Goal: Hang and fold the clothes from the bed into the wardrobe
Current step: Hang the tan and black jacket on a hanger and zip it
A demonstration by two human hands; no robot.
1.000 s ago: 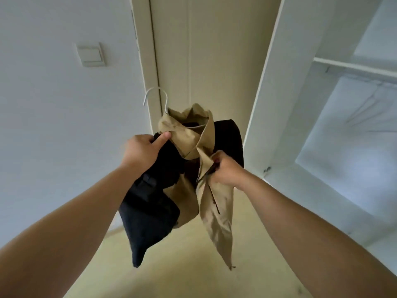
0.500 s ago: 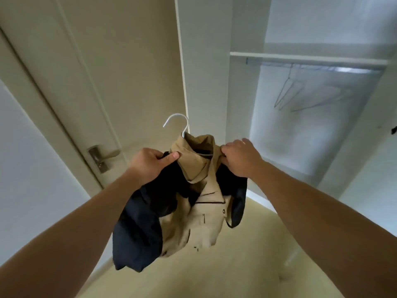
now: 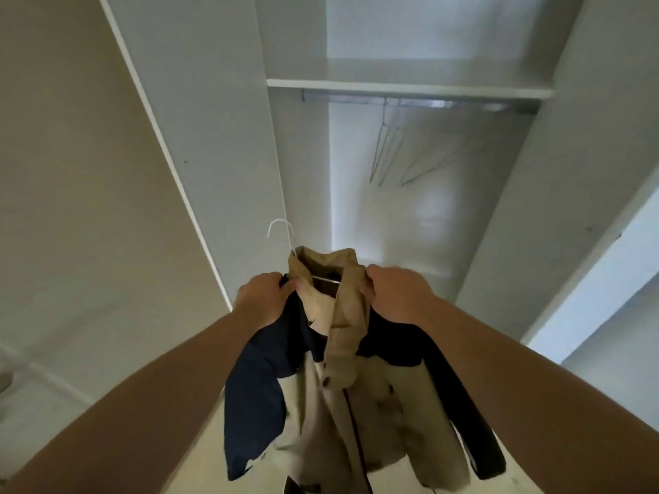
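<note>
A tan jacket with dark navy sleeves [image 3: 347, 358] hangs on a white hanger whose hook [image 3: 281, 231] sticks up above the collar. My left hand [image 3: 264, 297] grips the jacket's left shoulder and my right hand [image 3: 396, 292] grips the right shoulder. I hold it up in front of the open white wardrobe [image 3: 403, 215]. The metal hanging rail [image 3: 410, 100] runs under a shelf, well above and beyond the hook.
Several bare wire hangers [image 3: 388, 151] hang on the rail toward its middle. A white shelf [image 3: 406, 88] sits over the rail. The wardrobe's side panels [image 3: 228, 144] stand left and right of the opening. A beige door surface fills the far left.
The view has swung right from the door to face the wardrobe opening. Both hands have carried the jacket along, and my right hand shifted from the jacket front to its shoulder.
</note>
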